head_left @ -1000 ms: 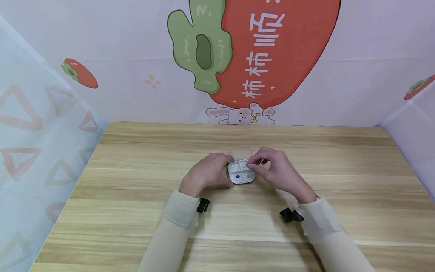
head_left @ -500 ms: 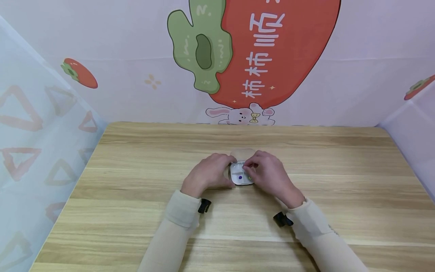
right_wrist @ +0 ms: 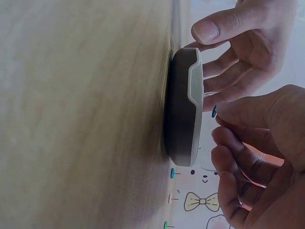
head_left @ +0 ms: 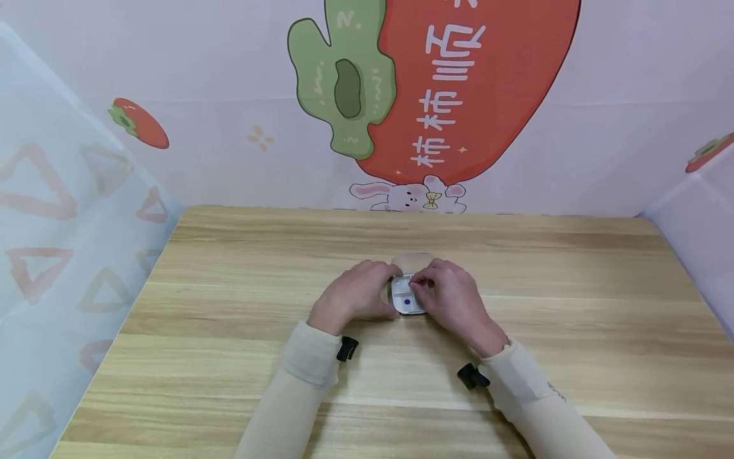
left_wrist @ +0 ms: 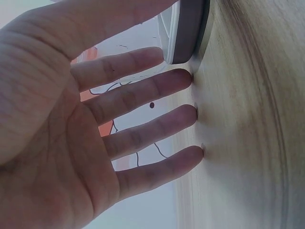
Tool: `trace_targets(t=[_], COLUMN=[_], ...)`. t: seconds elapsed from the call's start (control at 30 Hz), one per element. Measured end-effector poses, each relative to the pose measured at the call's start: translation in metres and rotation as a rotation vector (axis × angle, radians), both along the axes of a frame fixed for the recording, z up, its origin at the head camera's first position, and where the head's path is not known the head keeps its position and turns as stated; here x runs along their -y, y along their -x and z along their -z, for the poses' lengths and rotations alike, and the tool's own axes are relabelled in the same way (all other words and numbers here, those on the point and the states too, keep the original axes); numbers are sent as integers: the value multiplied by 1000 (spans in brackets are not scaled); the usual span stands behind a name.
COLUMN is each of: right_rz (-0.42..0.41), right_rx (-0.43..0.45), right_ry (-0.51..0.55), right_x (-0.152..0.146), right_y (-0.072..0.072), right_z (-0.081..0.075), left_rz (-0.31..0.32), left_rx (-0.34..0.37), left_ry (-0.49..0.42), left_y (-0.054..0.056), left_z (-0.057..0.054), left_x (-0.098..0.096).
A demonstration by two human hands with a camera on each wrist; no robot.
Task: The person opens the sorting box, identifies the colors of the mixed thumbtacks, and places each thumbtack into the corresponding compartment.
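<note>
A small pill box [head_left: 401, 307] stands on the table with its clear lid [head_left: 411, 260] raised at the back. Its inside is white and divided into compartments; the outer wall is dark. A purple disc-headed thumbtack [head_left: 407, 301] sits in the near left compartment. My left hand [head_left: 355, 296] holds the box from the left, thumb at the near corner and index finger at the far one. Its other fingertips [left_wrist: 196, 112] rest on the table. My right hand [head_left: 455, 299] pinches a blue thumbtack [right_wrist: 214, 111] over the box and hides the right-hand compartments.
In the right wrist view, a teal thumbtack [right_wrist: 172, 172], a pink one [right_wrist: 169, 198] and a green one [right_wrist: 166, 224] stand pin up on the wooden table [head_left: 258, 370] past the box. A printed cloth wall [head_left: 229, 153] rises along the table's back edge.
My right hand has moved left and further over the box, covering the compartments on its right. The left hand stays at the box, which has shifted slightly right in the view.
</note>
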State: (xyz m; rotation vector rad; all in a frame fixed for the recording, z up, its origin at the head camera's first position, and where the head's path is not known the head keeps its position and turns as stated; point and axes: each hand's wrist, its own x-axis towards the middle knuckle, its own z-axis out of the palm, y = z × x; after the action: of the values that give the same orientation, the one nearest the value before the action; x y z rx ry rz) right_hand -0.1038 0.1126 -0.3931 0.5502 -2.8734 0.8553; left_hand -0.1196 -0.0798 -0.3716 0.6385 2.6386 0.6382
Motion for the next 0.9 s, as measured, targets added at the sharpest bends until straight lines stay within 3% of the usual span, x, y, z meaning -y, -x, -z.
trace_targets(t=[0.53, 0.9], right_rz=[-48, -25], right_rx=[-17, 22], right_ry=[-28, -54], right_x=[4, 10], right_y=[4, 6], right_z=[1, -3], left_rz=[14, 8], left_rx=[-28, -19], left_ry=[-1, 13], left_y=[-1, -1], left_z=[0, -2], left_x=[-2, -1])
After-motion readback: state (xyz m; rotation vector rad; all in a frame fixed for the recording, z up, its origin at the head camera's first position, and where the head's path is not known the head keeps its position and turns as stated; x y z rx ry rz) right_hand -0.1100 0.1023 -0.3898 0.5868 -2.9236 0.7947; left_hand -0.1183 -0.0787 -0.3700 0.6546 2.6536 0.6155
